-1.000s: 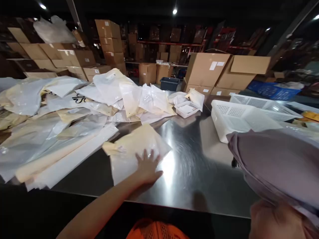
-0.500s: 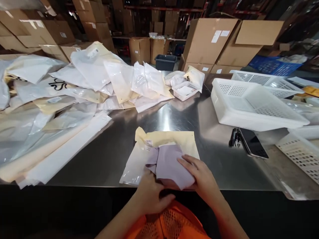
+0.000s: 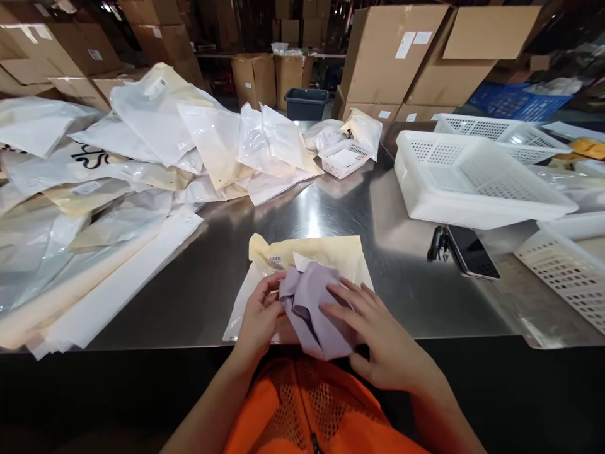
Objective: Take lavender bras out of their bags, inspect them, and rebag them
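A folded piece of lilac cloth (image 3: 314, 302) lies bunched over a cream and white plastic mailing bag (image 3: 326, 247) at the table's near edge. A corner of something white pokes out behind the cloth. My left hand (image 3: 259, 318) has its fingers curled at the cloth's left edge, pinching it. Across the right side of the cloth, my right hand (image 3: 378, 325) rests with fingers spread and thumb apart. On the bag, a small barcode label (image 3: 275, 260) shows just beyond my left fingers.
Plastic mailing bags (image 3: 146, 126) are heaped on the left of the metal table (image 3: 227, 271). To the right are a white basket (image 3: 482, 189), a phone (image 3: 472, 252) and black pens (image 3: 437, 244). A small basket (image 3: 343, 161) stands farther back, before cardboard boxes (image 3: 392, 57).
My left hand has come up from below the cloth to its left edge. The cloth is more creased and raised in the middle. My right fingers have spread, and the view has tilted down.
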`<action>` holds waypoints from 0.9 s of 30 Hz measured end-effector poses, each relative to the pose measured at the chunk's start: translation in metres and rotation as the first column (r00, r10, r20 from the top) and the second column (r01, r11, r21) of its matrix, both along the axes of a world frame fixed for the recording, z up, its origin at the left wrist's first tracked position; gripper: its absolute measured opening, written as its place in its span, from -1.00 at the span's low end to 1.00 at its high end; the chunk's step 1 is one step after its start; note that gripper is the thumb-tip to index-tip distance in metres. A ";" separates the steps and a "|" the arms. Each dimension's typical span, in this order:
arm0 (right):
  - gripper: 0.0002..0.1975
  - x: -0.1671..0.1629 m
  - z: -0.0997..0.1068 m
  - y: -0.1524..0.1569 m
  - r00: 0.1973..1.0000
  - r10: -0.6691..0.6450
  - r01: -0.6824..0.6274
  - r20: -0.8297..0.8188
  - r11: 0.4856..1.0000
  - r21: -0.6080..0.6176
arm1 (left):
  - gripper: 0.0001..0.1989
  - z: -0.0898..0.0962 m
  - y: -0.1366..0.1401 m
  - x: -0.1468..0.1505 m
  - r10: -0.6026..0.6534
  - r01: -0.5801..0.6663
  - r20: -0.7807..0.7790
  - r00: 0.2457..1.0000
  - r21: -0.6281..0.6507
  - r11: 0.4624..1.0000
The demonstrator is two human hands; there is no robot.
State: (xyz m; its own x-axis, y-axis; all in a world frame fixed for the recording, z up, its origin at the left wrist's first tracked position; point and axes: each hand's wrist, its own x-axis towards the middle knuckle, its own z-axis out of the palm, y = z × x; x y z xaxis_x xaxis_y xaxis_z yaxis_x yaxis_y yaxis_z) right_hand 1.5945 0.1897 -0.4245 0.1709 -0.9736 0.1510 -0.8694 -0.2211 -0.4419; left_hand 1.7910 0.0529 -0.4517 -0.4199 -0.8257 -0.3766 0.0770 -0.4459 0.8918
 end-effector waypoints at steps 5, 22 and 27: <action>-0.37 0.027 -0.002 -0.004 0.958 -0.284 0.287 -0.048 0.935 0.209 | -0.62 -0.010 0.006 -0.005 -0.065 0.218 0.369 0.927 -0.390 0.894; -0.63 -0.028 -0.035 -0.012 -0.031 -0.335 0.926 0.942 0.344 0.153 | -0.74 -0.011 -0.021 0.037 0.546 -0.386 0.232 0.805 -0.495 0.779; -0.50 -0.044 -0.060 0.003 -0.009 -0.402 0.893 0.916 0.408 0.188 | -0.62 -0.032 -0.027 0.061 0.239 -0.098 0.488 0.839 -0.297 0.950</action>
State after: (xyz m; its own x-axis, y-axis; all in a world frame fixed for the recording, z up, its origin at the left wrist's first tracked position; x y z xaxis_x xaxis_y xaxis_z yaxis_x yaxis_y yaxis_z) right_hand 1.5506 0.1925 -0.4846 -0.9393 -0.3420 0.0270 0.0088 -0.1029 -0.9947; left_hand 1.8519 0.0258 -0.4842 -0.0700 -0.9607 -0.2687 -0.3681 -0.2254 0.9020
